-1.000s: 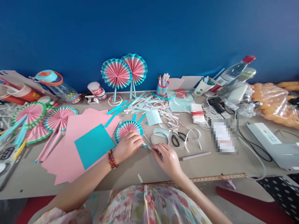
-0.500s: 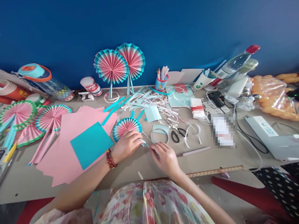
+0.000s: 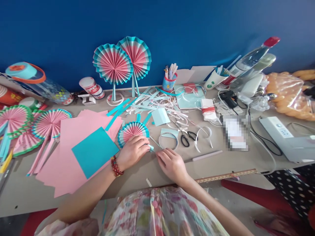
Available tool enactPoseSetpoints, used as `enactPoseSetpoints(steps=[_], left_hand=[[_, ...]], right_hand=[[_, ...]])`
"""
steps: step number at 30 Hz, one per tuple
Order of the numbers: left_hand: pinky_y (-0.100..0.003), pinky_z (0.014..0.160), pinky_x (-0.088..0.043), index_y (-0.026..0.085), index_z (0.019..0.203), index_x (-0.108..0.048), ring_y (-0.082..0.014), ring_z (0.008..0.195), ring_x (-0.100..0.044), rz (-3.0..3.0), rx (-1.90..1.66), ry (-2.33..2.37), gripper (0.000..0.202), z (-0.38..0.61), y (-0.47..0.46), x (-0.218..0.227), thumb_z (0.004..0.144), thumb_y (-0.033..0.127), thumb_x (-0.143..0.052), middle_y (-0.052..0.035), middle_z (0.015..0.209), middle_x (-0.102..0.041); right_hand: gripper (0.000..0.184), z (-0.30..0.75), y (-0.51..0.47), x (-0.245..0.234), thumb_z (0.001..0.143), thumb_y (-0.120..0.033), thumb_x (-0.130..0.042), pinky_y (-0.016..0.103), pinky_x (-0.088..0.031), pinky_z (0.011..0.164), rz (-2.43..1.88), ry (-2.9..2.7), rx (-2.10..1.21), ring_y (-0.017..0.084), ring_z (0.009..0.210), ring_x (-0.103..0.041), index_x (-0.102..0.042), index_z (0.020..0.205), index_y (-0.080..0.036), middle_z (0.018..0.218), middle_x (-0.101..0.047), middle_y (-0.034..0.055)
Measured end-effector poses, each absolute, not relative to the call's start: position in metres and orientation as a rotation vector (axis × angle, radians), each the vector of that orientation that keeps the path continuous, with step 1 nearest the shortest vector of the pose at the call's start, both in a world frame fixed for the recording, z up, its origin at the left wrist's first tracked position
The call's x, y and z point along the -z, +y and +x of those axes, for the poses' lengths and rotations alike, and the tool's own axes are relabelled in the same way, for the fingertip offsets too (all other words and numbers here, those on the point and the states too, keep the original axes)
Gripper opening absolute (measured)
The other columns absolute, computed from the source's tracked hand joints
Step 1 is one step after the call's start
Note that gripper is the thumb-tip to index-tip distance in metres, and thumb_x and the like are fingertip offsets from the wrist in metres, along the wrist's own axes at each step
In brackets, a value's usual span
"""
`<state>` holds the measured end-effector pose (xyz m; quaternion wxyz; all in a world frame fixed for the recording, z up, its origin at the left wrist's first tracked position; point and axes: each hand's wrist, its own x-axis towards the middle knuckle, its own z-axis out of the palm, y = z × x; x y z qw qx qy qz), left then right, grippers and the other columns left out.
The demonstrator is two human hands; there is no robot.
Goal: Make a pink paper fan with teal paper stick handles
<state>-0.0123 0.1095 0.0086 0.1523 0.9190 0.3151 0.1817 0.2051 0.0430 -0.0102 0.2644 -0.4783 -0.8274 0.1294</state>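
Observation:
A small pleated paper fan (image 3: 133, 131), pink in the middle with a teal edge, lies partly under my left hand (image 3: 134, 151). The fingers of that hand curl over the fan's lower part, and a pale blue end sticks out past the fingertips. Close by on the right, my right hand (image 3: 172, 164) is closed, thumb against fingers, near that pale end. Whatever it pinches is too small to make out. Left of the fan, a teal square sheet (image 3: 94, 152) rests on pink paper sheets (image 3: 62, 144). Beyond my right hand are a ring of white tape (image 3: 168, 141) and black-handled scissors (image 3: 185, 139).
Two finished fans (image 3: 113, 64) stand against the blue wall. Paper scraps (image 3: 157, 101) pile up behind the small fan. More fans (image 3: 52, 123) lie at left. A pen cup (image 3: 169, 82), a glue gun (image 3: 228, 98) and a power strip (image 3: 282, 129) stand further off.
The camera view has shifted slightly. My right hand has drawn a little away from the pale end of the fan; my left hand keeps its place on the fan.

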Motion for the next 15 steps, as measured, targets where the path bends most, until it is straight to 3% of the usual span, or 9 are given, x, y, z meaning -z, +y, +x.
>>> enactPoseSetpoints(steps=[15], left_hand=[[-0.041,0.100,-0.046,0.021,0.099,-0.068,-0.0216,0.114,-0.056,2.635,-0.542,0.910,0.017,-0.0111,0.1094,-0.0091,0.098,0.019,-0.051,-0.0050,0.108,-0.068]], right_hand=[[0.015,0.2044,0.0449,0.0071,0.092,-0.007,-0.052,0.032,-0.050,0.072,-1.276,-2.253,-0.354,0.020,0.078,-0.060,-0.061,0.097,-0.018,0.083,-0.067,0.0059]])
